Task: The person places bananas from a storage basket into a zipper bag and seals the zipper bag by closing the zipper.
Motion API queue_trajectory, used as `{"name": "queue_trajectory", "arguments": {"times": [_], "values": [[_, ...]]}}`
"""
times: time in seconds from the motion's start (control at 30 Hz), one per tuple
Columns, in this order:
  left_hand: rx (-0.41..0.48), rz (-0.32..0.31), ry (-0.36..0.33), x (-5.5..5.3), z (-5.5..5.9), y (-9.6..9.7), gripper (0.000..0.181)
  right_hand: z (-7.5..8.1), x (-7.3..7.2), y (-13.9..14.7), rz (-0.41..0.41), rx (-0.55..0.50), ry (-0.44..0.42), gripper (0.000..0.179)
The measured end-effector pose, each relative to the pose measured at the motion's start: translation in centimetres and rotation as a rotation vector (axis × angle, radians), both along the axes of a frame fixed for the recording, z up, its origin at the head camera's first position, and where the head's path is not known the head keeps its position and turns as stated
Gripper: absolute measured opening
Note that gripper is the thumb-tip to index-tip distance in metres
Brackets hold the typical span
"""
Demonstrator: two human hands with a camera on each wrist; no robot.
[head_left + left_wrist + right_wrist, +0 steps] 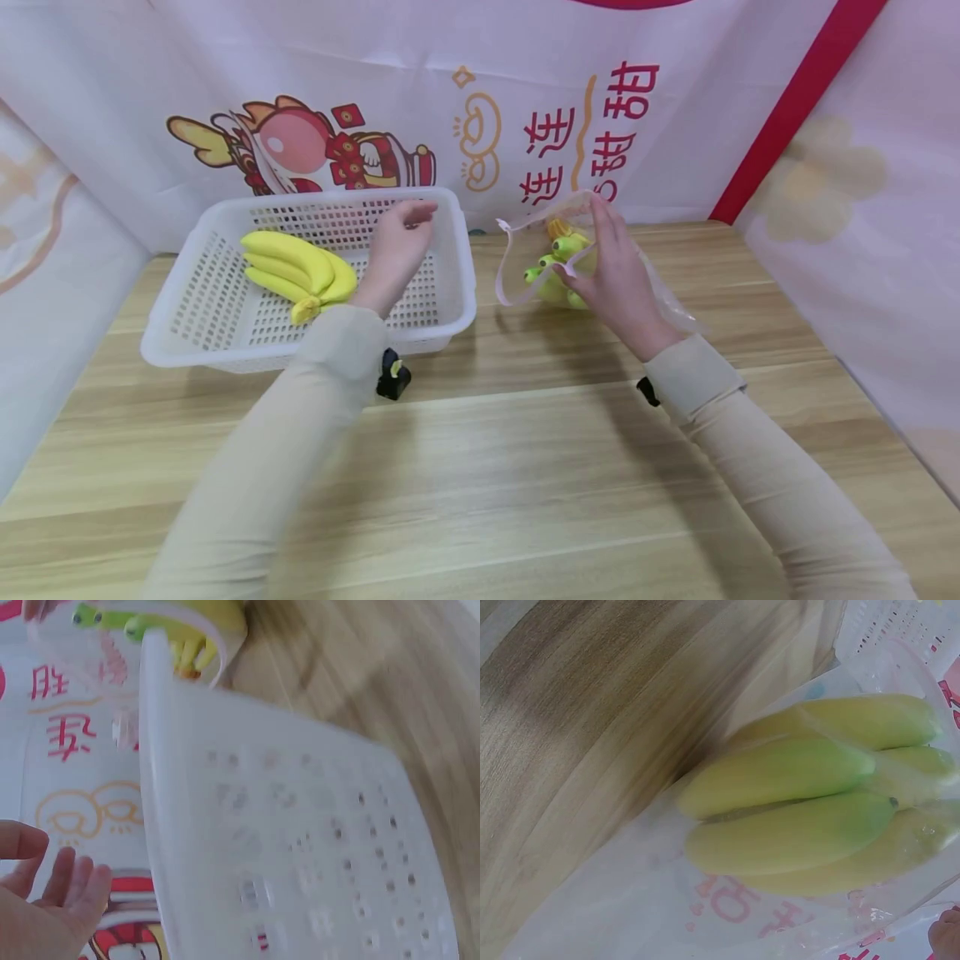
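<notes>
My left hand (pixel 397 246) hovers above the right part of a white plastic basket (pixel 157 337), its fingers loosely bent and holding nothing. A yellow banana bunch (pixel 300 267) lies in the basket, left of this hand. On the right, a clear zip bag (pixel 517 287) stands with its mouth gaping toward the basket. Inside it is a yellow-green banana bunch (pixel 795 832), green tips toward the mouth. My right hand (pixel 615 271) touches the bag at its mouth, long fingers straight at the upper rim and thumb spread apart near the lower rim. Film partly veils the bunch.
The basket and bag stand on a wood-grain table (pixel 495 475), close to its back edge. A white printed cloth (pixel 480 50) hangs behind them. The basket's right wall rises between the left hand and the bag.
</notes>
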State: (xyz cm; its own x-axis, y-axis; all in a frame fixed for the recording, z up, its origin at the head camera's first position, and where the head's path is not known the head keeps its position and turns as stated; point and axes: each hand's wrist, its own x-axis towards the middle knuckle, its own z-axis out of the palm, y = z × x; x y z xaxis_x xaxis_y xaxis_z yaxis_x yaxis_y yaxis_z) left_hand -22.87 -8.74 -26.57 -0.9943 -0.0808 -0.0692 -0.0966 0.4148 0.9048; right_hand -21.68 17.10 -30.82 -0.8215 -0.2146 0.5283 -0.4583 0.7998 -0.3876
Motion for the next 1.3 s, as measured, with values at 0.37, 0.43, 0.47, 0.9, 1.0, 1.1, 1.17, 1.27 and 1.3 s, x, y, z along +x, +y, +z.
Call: {"name": "queue_trajectory", "arguments": {"times": [0.37, 0.43, 0.47, 0.9, 1.0, 1.1, 1.17, 1.27, 1.3], "values": [[-0.16, 0.18, -0.028, -0.1, -0.3, -5.6, 0.048, 0.0, 0.1, 0.2, 0.0, -0.007, -0.021, 0.093], [-0.177, 0.194, -0.048, 0.0, -0.4, -6.7, 0.049, 0.0, 0.2, 0.3, -0.001, -0.005, -0.027, 0.094], [-0.187, 0.2, -0.054, 0.1, -0.5, -7.2, 0.049, -0.1, 0.2, 0.3, -0.001, -0.002, -0.031, 0.094], [-0.447, 0.148, -0.23, 1.5, -2.0, -11.4, 0.064, -0.3, 0.3, 0.6, -0.005, 0.014, -0.032, 0.093], [-0.399, 0.099, -0.269, 1.7, -2.4, -11.9, 0.071, -0.4, 0.3, 0.6, -0.005, 0.017, -0.029, 0.093], [-0.362, 0.057, -0.302, 1.7, -2.7, -12.2, 0.078, -0.4, 0.4, 0.7, -0.008, 0.023, -0.033, 0.093], [-0.355, 0.036, -0.314, 1.6, -2.9, -12.4, 0.079, -0.5, 0.4, 0.7, -0.005, 0.025, -0.032, 0.093], [-0.34, 0.006, -0.319, 1.6, -3.1, -12.5, 0.081, -0.6, 0.5, 0.7, 0.0, 0.025, -0.029, 0.094], [-0.335, 0.0, -0.32, 1.5, -3.2, -12.5, 0.082, -0.6, 0.5, 0.7, 0.003, 0.026, -0.027, 0.094]]}}
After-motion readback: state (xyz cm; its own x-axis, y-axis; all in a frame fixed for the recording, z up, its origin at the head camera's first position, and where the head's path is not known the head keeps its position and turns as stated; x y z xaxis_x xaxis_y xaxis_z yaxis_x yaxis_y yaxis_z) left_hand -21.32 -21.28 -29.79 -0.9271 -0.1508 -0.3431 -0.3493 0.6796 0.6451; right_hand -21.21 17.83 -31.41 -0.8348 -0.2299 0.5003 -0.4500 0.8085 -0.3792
